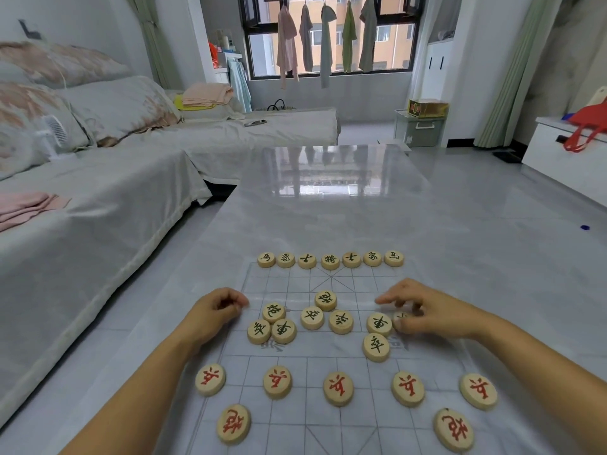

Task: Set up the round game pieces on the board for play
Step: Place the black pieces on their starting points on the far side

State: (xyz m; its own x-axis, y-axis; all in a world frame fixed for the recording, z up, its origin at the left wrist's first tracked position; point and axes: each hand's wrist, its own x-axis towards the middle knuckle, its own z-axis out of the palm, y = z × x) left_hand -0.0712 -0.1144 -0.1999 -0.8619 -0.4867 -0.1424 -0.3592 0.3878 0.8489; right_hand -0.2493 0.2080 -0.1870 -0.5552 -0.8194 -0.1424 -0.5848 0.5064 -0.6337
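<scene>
Person's sitting at a shiny grey table (328,208) w/ a see-through board (358,284) spread out on it. L hand (215,310) is resting at the board's left edge w/ fingers curled in tight, and I can't tell if anything's inside. R hand (427,311) is sitting low over the board's right side, thumb & fingers pinching a half-hidden piece (400,319), index finger sticking out toward the L hand.

Btwn the hands, loose black pieces are lying off the grid points. Three of them (283,330) are bunched just beside the L hand, touching each other. Three more (311,317) are lying close together abt midway btwn the hands. One (379,324) is touching the half-hidden piece on its L-hand side, and another (376,347) is lying just nearer the person than that.

Beyond both hands, a black row (330,261) of seven is sitting side by side along the board's far edge. On the near side of the hands, a red row (338,388) of five is running across, pieces well apart. Two red pieces are lying closer in still, one (233,423) by the L forearm, one (453,430) by the R forearm.

A covered sofa (98,198) is stretching off to the left of the L arm. Clothes (325,37) are hanging at the window, far beyond the hands.
</scene>
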